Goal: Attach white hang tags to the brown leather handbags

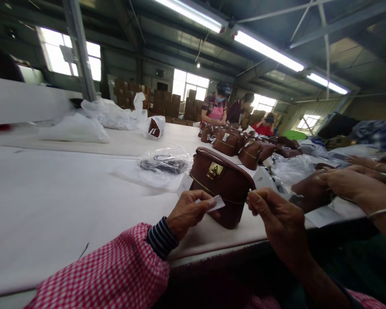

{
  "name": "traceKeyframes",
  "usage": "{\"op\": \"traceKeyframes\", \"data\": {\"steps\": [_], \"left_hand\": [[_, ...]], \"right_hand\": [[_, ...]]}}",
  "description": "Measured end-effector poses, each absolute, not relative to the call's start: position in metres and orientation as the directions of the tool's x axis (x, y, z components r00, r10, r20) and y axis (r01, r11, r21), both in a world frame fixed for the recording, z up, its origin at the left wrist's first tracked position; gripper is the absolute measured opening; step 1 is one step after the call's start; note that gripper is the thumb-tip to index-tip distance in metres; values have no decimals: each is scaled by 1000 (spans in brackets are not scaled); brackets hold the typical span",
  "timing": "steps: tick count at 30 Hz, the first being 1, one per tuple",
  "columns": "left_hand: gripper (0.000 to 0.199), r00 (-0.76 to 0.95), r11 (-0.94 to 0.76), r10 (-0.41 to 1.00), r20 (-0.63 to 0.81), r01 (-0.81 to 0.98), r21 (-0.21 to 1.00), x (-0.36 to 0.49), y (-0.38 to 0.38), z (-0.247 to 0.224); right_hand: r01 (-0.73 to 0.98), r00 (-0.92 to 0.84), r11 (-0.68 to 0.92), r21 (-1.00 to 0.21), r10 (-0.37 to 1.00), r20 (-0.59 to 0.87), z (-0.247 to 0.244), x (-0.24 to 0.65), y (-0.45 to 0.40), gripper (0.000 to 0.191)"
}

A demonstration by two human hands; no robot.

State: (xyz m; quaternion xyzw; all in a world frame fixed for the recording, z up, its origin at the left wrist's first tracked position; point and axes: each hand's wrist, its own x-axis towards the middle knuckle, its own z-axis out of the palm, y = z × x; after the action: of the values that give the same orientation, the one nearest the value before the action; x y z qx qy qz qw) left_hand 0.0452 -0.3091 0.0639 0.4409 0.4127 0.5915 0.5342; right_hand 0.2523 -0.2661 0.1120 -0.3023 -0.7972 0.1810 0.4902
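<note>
A brown handbag (225,184) with a gold clasp (215,170) stands upright on the white table right in front of me. My left hand (191,210) pinches a small white tag (218,203) before the bag's lower front. At the bag's right side, my right hand (275,214) has thumb and forefinger pressed together; whatever lies between them is too small to make out. A white card (184,184) shows at the bag's left edge, partly behind it.
Clear plastic with dark contents (164,163) lies left of the bag. Several brown bags (228,141) stand farther back. At right, a co-worker's hands (354,184) hold brown material. White wrapping (112,113) lies at the back left; co-workers stand across the table.
</note>
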Motion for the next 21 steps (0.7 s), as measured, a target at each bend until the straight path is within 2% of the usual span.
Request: {"op": "traceKeyframes", "data": {"steps": [2,4,6,9,11,14,21], "left_hand": [[31,-101,-112,991,87,-267,957,43,-308,66],[30,-173,-145,979,104,-246,958,40,-306,67],[30,-236,-176,964,123,-216,960,35,-302,65],[31,-300,-221,941,158,-189,957,26,-295,59],[32,-334,-251,926,178,-188,950,21,-291,55],[33,-365,-281,910,198,-193,940,17,-287,53],[32,-393,-263,900,190,-142,954,22,-289,62]], "right_hand": [[367,-436,877,-309,456,776,133,247,-258,20],[375,-574,926,-47,272,773,154,236,-248,11],[369,-709,919,139,181,682,172,221,-236,5],[335,-862,889,312,156,483,186,198,-217,19],[269,-925,891,366,133,357,189,185,-206,21],[197,-962,911,362,108,252,189,175,-195,11],[157,-959,946,284,76,274,187,173,-183,9]]}}
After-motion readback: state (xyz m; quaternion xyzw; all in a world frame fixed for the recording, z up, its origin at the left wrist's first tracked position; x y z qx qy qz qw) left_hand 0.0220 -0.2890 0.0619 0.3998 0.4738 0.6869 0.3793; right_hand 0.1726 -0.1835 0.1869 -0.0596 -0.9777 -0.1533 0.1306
